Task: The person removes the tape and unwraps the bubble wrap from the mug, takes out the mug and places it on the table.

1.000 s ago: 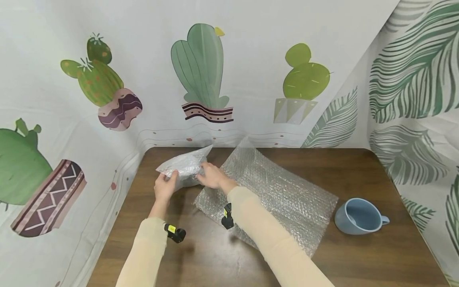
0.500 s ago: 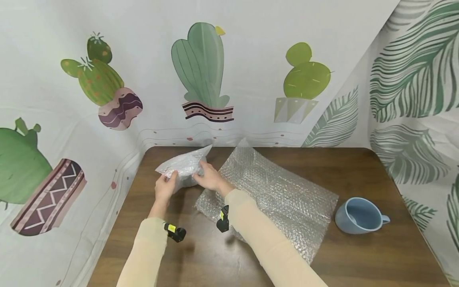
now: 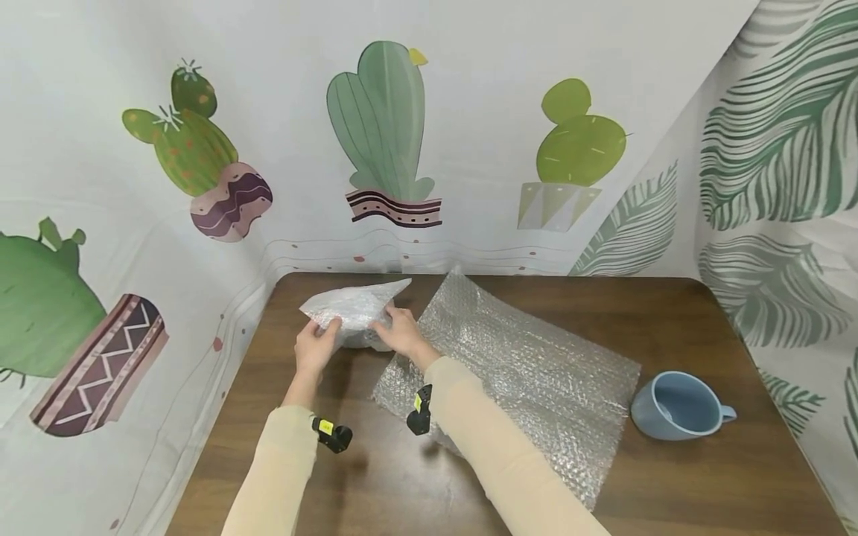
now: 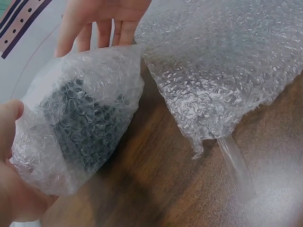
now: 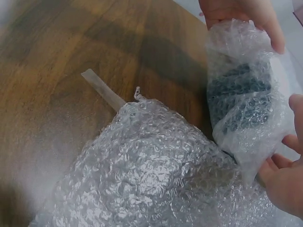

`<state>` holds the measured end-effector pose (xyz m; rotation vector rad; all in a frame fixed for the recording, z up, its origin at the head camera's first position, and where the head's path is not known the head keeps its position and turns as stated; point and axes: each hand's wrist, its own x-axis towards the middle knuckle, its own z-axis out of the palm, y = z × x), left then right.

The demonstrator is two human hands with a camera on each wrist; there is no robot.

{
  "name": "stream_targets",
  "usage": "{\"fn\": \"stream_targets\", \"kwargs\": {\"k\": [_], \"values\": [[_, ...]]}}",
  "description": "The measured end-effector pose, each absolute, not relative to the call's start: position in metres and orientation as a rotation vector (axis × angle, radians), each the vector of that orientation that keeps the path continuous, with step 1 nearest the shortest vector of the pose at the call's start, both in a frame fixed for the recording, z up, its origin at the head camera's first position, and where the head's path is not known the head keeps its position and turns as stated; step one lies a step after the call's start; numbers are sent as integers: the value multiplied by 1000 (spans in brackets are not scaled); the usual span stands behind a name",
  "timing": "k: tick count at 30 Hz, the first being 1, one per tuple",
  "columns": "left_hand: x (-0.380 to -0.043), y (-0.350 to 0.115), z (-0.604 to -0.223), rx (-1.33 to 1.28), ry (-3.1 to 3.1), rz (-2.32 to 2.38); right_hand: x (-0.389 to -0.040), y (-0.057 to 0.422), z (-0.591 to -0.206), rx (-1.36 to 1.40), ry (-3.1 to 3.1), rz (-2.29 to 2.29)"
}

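Note:
A bundle wrapped in bubble wrap (image 3: pixel 354 307) is held between both hands at the back left of the table. Something dark shows through the wrapping (image 4: pixel 87 125) in the left wrist view; its kind is hidden by the bubbles. My left hand (image 3: pixel 316 346) grips the bundle's left end, thumb on the near face. On the other end, my right hand (image 3: pixel 404 332) holds the wrap with thumb in front and fingers behind. A loose pointed flap of the wrap sticks out above the right hand.
A large flat sheet of bubble wrap (image 3: pixel 529 365) lies across the middle of the brown wooden table (image 3: pixel 375 476), partly under the right forearm. A clear strip (image 4: pixel 238 170) sticks out from its corner. To the right stands a blue mug (image 3: pixel 677 406). A patterned cloth hangs behind.
The bundle has tipped slightly in the hands, and its pointed flap now lies lower and further right. Both hands keep hold, with the right shifting a little along the wrap.

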<state>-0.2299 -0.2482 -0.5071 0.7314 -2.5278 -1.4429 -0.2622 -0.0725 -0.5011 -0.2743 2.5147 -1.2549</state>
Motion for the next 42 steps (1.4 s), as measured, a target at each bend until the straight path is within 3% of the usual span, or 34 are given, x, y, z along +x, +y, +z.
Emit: {"fn": "stream_targets", "kwargs": {"k": [29, 42], "values": [[-213, -250, -481, 638, -2429, -1395, -269, -79, -489, -331, 2700, -1346], [-204, -234, -458, 579, -2439, -1412, -257, -59, -453, -334, 2709, -1319]]}}
